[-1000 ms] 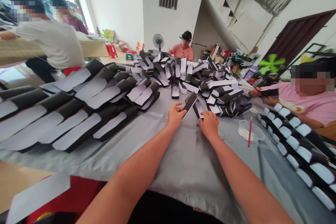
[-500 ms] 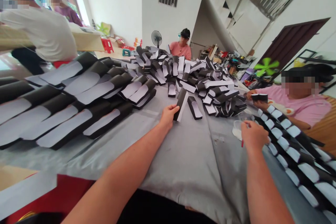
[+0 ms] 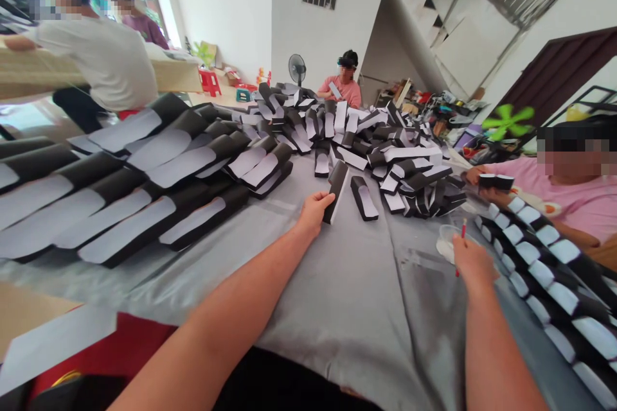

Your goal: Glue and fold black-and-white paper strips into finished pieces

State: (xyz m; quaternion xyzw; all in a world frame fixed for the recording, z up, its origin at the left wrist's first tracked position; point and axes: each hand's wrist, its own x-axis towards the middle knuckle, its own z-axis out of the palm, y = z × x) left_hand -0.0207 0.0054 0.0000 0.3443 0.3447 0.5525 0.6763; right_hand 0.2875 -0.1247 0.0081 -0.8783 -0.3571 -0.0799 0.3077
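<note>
My left hand (image 3: pixel 315 213) pinches a folded piece of black and white paper (image 3: pixel 336 196) between thumb and fingers, tilted above the grey cloth. A similar black and white paper piece (image 3: pixel 365 199) lies just right of it. My right hand (image 3: pixel 475 261) is closed on a thin red stick (image 3: pixel 463 230), held nearly upright; I cannot make out whether it is a brush or a pencil. The stick stands by a small clear bowl (image 3: pixel 444 245) with something white in it, partly behind my fingers.
A large heap of folded pieces (image 3: pixel 400 154) covers the far table. Overlapping rows lie at left (image 3: pixel 139 221) and right (image 3: pixel 540 273). A co-worker in pink (image 3: pixel 592 199) sits at right, another (image 3: pixel 344 87) behind the heap. Grey cloth (image 3: pixel 337 295) covers the table before me.
The view has turned slightly left. The red stick in my right hand now points up beside the bowl; before, little of it showed below my fingers. My left hand keeps its paper piece.
</note>
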